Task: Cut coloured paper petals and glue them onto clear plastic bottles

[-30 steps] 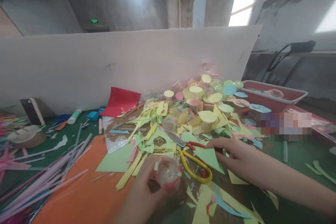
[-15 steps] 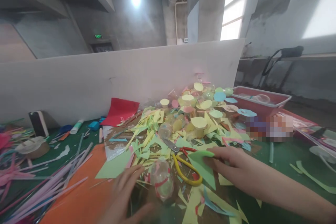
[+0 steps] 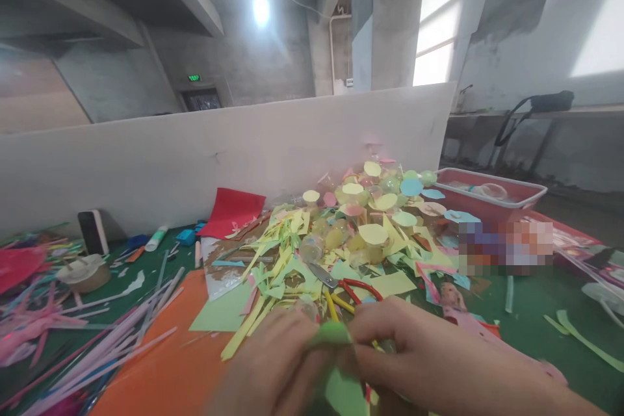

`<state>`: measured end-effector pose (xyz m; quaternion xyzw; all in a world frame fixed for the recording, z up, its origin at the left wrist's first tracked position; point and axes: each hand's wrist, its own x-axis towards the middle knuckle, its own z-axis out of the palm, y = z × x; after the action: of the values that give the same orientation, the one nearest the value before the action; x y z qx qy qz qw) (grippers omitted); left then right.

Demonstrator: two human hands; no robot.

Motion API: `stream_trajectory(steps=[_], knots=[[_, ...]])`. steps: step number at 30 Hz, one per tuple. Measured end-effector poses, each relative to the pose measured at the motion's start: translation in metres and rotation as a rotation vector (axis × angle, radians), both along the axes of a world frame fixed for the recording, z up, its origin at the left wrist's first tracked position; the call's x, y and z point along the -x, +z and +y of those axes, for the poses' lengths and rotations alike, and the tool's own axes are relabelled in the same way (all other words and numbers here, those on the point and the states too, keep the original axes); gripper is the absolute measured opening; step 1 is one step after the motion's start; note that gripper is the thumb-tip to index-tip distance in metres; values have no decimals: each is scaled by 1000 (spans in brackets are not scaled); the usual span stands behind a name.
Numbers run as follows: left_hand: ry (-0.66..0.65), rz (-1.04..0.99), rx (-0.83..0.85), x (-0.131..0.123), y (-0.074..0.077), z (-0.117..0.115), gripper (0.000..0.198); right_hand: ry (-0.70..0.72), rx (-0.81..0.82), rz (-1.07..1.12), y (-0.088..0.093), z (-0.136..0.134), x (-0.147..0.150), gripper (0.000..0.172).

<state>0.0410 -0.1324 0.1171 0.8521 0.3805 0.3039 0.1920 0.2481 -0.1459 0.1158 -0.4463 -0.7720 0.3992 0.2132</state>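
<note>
My left hand (image 3: 277, 364) and my right hand (image 3: 400, 341) are close together at the bottom middle, both somewhat blurred. Between them is a piece of green paper (image 3: 344, 390), its top edge curled over, and the fingers of both hands are closed on it. Just beyond my knuckles lie scissors (image 3: 336, 285) with red and yellow handles, partly covered by my right hand. A clear plastic ball (image 3: 306, 307) shows only its top behind my left hand. Cut strips of yellow and green paper (image 3: 273, 260) are heaped further back.
Clear balls topped with paper discs (image 3: 373, 234) are piled before a white partition (image 3: 170, 156). A pink basket (image 3: 492, 192) stands at the back right. Orange paper (image 3: 156, 344), straws (image 3: 117, 351), a roll of tape (image 3: 84, 273) and red paper (image 3: 234, 211) lie to the left.
My right hand has brought the green paper left and nearer to me. The left hand has moved right and closed on it too. The view has shifted slightly.
</note>
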Motion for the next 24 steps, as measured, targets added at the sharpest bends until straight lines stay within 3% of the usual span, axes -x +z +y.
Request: stream_trajectory(steps=[2,5,8,10,15,19,24], knots=[[75,-6,-7,0,3,8,21,-98,-113,-8,0,5,6,27],[202,42,6,2,10,14,26,-280,-497,-47,-2,12,15,16],[285,91,49,3,20,19,34,-286,-840,-112,1,18,24,22],[333,79,75,3,26,24,38,-273,-959,-156,6,23,29,31],[378,30,93,5,26,43,39,-286,-1047,-288,16,35,36,53],[329,-6,150,7,20,53,45,-239,-1010,-296,15,38,35,44],[102,-86,134,9,17,54,55,-259,-939,-211,8,38,33,33]])
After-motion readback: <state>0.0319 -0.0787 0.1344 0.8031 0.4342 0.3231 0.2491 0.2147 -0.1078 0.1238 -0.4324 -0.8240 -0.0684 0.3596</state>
